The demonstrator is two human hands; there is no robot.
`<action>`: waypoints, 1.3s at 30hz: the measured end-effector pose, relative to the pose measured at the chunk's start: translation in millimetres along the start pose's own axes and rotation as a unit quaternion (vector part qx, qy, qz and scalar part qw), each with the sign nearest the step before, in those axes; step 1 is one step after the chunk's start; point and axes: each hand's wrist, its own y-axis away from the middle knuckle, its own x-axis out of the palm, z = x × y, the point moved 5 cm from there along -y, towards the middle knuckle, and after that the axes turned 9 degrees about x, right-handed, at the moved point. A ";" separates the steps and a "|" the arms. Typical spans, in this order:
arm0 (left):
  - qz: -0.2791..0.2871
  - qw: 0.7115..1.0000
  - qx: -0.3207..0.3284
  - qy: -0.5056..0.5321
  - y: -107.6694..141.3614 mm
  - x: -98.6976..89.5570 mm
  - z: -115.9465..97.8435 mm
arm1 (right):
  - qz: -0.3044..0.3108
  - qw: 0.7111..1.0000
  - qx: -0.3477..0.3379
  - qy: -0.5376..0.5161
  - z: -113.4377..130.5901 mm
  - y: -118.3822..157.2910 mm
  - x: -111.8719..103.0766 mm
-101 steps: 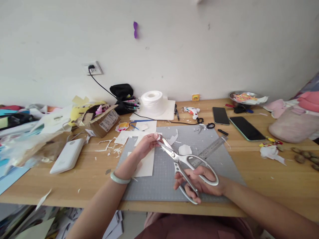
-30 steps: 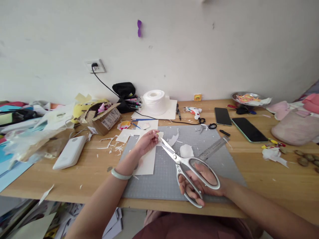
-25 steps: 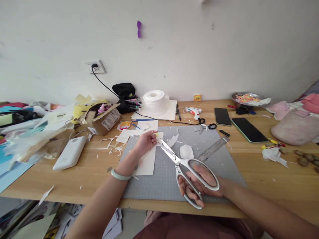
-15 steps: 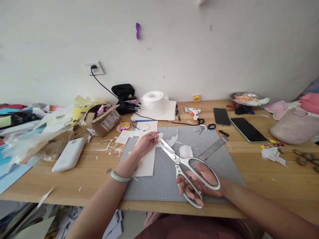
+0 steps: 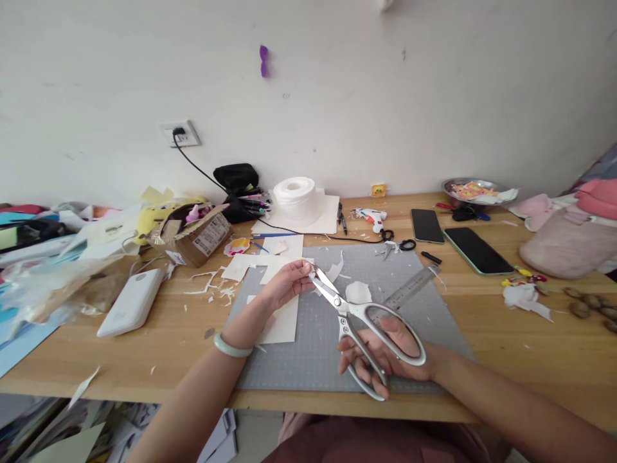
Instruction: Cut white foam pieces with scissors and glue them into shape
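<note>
Wooden bench [image 5: 164,357] is carrying a grey cutting mat [image 5: 308,373]; above it, the left hand [image 5: 288,284] is pinching a small pale piece [image 5: 311,271], the right hand [image 5: 385,352] is gripping scissors [image 5: 343,310], whose blades [image 5: 328,289] are now returning to it, cutting seemingly resuming.

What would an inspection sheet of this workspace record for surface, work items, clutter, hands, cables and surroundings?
Surface: wooden desk, gray cutting mat on it.
Work items: large scissors, blades apart; their tips close to a small pale piece, details unclear.
Clutter: paper scraps, ruler, two phones, cardboard box, white roll.
Left hand: pinches the small pale piece.
Right hand: holds the large scissors by the handles.
Cables: black cable from wall socket onto the desk.
Surroundings: pale wall behind; papers below the desk edge at left.
</note>
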 end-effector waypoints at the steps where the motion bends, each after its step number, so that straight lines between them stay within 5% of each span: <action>1: 0.010 1.000 -0.007 -0.004 0.1 0.2 1.3 | 0.004 1.000 -0.002 0.000 0.2 -0.1 0.2; 8: 0.054 0.997 -0.051 -0.021 3.1 4.0 5.3 | -0.006 1.000 -0.012 0.024 -0.2 -0.9 -0.3; 19: 0.059 0.992 -0.098 -0.046 4.6 -2.3 12.6 | -0.132 0.984 -0.001 0.116 -5.1 -0.2 -2.7; 39: 0.028 0.996 -0.078 -0.033 5.8 6.6 7.6 | -0.185 0.975 0.053 0.107 -5.6 1.2 -7.7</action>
